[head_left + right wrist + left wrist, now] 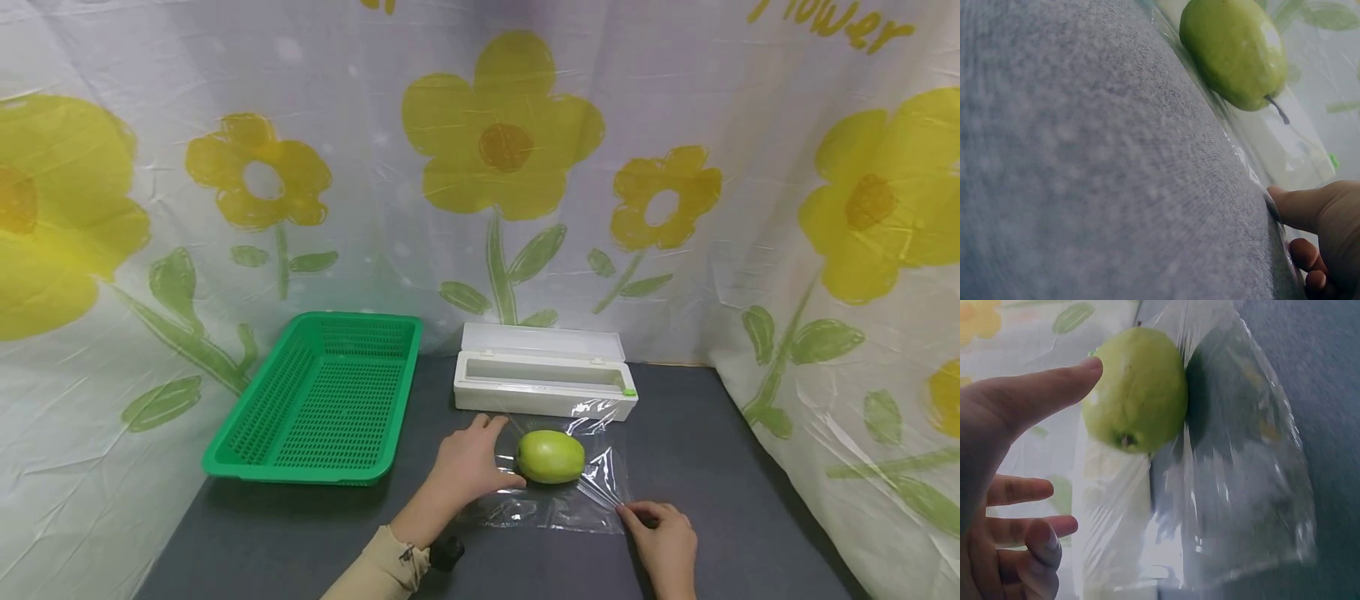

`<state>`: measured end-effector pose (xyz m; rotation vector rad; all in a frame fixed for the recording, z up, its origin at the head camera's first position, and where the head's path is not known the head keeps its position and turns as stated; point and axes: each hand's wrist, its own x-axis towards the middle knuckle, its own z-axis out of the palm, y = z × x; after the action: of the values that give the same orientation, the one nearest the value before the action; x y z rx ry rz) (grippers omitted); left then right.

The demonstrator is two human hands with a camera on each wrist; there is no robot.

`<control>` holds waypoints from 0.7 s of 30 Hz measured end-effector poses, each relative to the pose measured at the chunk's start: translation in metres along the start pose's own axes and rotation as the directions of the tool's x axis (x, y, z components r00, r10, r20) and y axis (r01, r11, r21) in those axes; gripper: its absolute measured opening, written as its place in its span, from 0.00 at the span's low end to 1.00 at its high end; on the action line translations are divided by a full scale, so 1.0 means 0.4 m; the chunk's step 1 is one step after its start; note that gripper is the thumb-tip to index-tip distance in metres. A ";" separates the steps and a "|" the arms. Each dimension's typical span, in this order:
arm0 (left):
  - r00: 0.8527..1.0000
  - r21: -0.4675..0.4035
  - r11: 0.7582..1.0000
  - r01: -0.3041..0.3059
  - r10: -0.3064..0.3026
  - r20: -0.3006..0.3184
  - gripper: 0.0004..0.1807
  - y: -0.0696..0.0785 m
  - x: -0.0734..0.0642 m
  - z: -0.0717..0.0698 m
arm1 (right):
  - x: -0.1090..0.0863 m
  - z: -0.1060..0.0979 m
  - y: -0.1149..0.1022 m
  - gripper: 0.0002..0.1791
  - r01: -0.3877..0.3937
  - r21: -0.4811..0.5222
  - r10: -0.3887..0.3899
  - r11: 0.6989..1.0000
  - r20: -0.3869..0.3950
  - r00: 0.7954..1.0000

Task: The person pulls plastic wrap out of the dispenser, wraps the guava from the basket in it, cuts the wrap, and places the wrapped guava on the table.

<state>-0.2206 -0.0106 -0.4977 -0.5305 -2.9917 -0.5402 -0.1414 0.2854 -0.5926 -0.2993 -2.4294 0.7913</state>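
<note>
A green pear lies on its side on a sheet of clear plastic wrap spread over the dark table. Its stem shows in the right wrist view, on the pear. To the pear's left is my left hand, thumb and fingers spread apart with nothing between them. Its thumb overlaps the pear in the left wrist view; whether they touch, I cannot tell. My right hand pinches the near right corner of the wrap between thumb and fingers.
Behind the pear stands a white wrap dispenser box, its lid tipped back, a green piece at its right end. A green perforated basket sits at the left. A flower-printed cloth hangs around the table.
</note>
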 end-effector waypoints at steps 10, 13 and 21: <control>0.992 0.020 0.994 -0.104 0.102 0.079 0.42 -0.060 -0.078 -0.008 | 0.001 -0.001 0.001 0.07 -0.008 -0.019 0.009 1.000 0.006 1.000; 0.986 0.028 0.989 -0.144 0.141 0.088 0.38 -0.079 -0.103 0.004 | 0.001 0.001 0.002 0.07 0.001 -0.015 -0.001 1.000 -0.001 1.000; 0.973 0.005 0.982 -0.187 0.185 0.135 0.32 -0.114 -0.149 0.043 | 0.001 0.003 0.002 0.07 -0.004 -0.010 0.004 1.000 -0.005 1.000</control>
<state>-0.1801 -0.0642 -0.5358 -0.8686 -3.0221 -0.4809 -0.1422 0.2857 -0.5937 -0.3098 -2.4291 0.7792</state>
